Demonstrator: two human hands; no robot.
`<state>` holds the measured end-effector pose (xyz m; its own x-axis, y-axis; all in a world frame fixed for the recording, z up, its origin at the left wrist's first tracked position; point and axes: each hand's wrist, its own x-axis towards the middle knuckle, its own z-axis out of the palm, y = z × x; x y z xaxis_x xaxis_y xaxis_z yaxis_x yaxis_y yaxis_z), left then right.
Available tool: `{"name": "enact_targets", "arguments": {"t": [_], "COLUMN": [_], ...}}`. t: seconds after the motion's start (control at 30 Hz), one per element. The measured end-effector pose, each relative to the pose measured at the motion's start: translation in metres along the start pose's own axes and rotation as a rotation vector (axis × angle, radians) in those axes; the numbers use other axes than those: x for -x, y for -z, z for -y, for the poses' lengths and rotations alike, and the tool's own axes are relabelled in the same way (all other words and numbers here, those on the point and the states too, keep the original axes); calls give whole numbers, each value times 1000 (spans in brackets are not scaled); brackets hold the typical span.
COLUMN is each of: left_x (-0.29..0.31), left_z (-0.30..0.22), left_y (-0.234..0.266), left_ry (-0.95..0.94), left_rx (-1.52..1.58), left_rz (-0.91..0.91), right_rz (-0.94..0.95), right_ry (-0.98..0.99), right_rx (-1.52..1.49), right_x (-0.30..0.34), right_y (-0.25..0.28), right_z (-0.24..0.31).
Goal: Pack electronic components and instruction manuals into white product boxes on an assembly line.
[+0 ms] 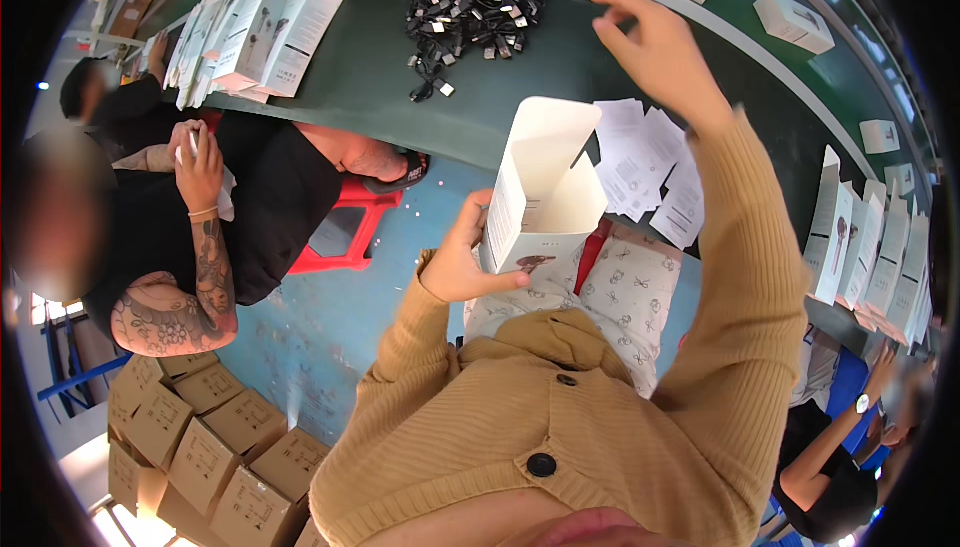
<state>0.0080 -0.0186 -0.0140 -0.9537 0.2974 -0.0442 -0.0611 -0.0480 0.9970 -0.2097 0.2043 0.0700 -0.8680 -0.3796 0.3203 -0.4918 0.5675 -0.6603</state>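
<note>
From my remote post I would work close to the table (370,59), a smooth, dark green slab; the cables (470,2) heap loosely on it, rubbery-looking black strands with bright metal plugs, so I judge any one is best eased out slowly by its plug, lest its neighbours drag along; the box (540,187) is held in front of the body by the table's edge, its mouth open towards me and one long, rounded flap standing up; it is smooth white card, which I expect to bow under a hard squeeze, so I would press lightly and keep that flap clear; the papers (630,159), thin, flat and printed, lie overlapping just beside it; my right hand (662,62) is near the cables, fingers loosely apart with nothing visible between them; my left hand (466,253) grips the box, thumb across its lower front, fingers at its side.
</note>
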Motion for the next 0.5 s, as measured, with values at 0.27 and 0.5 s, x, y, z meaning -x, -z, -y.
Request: {"name": "enact_targets", "arguments": {"t": [0.27,0.5], "left_x": [14,12], "left_z": [7,10], "left_y": [3,4], "left_ry": [-72,-34], "left_rx": [-1,4], "left_rz": [-56,-76], "right_rz": [46,57], "right_ry": [-197,-163], "right_rx": [105,-78], "right_x": [-95,-52], "right_y": [-66,-17], "right_z": [-84,-75]}}
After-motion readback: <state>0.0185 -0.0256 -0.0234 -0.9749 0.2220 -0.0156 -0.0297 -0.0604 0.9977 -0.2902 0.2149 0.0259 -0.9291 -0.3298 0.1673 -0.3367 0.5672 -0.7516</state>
